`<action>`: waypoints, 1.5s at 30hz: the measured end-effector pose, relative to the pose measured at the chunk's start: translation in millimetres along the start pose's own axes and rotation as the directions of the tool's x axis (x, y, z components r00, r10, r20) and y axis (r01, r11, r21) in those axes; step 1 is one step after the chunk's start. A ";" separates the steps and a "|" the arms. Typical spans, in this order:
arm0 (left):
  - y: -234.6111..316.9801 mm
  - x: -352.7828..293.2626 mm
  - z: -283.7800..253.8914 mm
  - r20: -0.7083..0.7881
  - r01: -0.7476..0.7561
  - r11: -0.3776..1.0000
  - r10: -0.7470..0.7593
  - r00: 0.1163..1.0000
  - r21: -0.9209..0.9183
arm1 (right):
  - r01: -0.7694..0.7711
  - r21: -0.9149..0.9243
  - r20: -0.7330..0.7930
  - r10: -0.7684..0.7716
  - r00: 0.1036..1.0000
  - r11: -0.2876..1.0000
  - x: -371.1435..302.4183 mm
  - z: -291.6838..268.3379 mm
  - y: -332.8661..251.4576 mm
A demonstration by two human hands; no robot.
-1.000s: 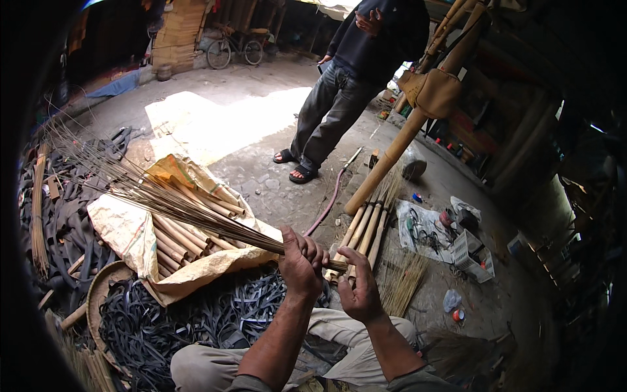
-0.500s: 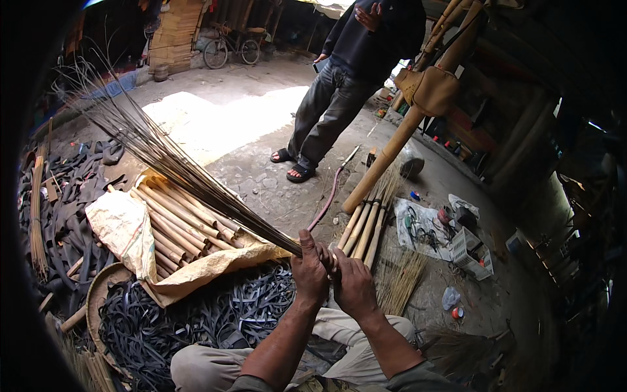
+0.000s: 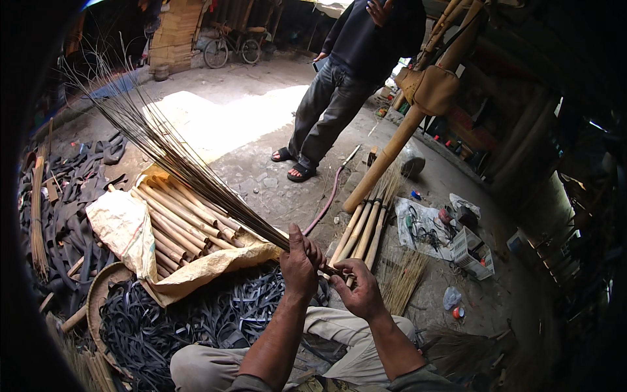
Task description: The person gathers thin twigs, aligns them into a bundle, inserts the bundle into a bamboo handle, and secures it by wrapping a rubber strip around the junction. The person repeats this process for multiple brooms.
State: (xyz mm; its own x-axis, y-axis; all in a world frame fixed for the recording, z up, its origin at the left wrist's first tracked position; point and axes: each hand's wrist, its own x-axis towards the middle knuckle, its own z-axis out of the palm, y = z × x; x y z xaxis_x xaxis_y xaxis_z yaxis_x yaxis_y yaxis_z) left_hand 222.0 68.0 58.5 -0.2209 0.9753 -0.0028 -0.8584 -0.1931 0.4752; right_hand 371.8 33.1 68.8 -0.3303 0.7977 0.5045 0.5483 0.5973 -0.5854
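My left hand (image 3: 300, 264) is wrapped round the thick end of a bundle of long, thin dark sticks (image 3: 215, 196). The sticks fan out up and to the left. Just right of it, my right hand (image 3: 356, 287) has its thumb and fingers closed round the butt end of the same bundle, where something small and dark shows between the hands. Below the sticks lies an open pale sack (image 3: 121, 225) holding several bamboo handles (image 3: 173, 225). A heap of black rubber strips (image 3: 189, 313) fills a round woven tray (image 3: 93, 307) by my left knee.
A person (image 3: 336, 98) in dark clothes and sandals stands ahead. A bamboo post (image 3: 385, 160) slants down at right, beside tied bamboo handles (image 3: 366, 225) and loose thin sticks (image 3: 405, 281). Farther right are a white basket (image 3: 471, 251) and a plastic sheet (image 3: 418, 225). Rubber scraps (image 3: 68, 202) cover the left side.
My left hand has shifted slightly left with the bundle, and my right hand has moved a little right and down. A small gap shows between them. The standing person's raised hand has moved.
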 end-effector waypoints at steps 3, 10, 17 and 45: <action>4.5 -1.0 0.4 -0.020 0.000 1.000 -0.001 1.000 -0.021 | -0.012 -0.008 -0.006 0.012 1.000 1.000 -0.6 -4.9 -3.3; 4.1 -4.5 3.6 0.016 -0.032 0.999 0.032 0.999 0.015 | -0.067 0.035 -0.051 0.069 0.996 0.997 -2.3 2.8 -7.6; 7.0 -9.3 9.7 0.038 -0.019 1.000 0.019 0.999 0.010 | 0.034 -0.097 -0.016 -0.035 0.999 0.995 -2.6 0.3 -3.7; -1.8 -15.5 17.0 -0.010 0.000 1.000 0.000 1.000 -0.014 | 0.163 -0.404 0.068 -0.149 0.987 0.900 -5.9 11.1 -2.9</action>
State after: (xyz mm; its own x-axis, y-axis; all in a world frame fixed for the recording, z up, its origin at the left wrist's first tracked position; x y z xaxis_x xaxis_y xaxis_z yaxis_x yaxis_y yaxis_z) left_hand 234.8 55.0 72.6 -0.2257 0.9741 -0.0112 -0.8647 -0.1951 0.4628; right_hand 363.6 27.6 60.5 -0.4595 0.7039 0.5416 0.7498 0.6343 -0.1883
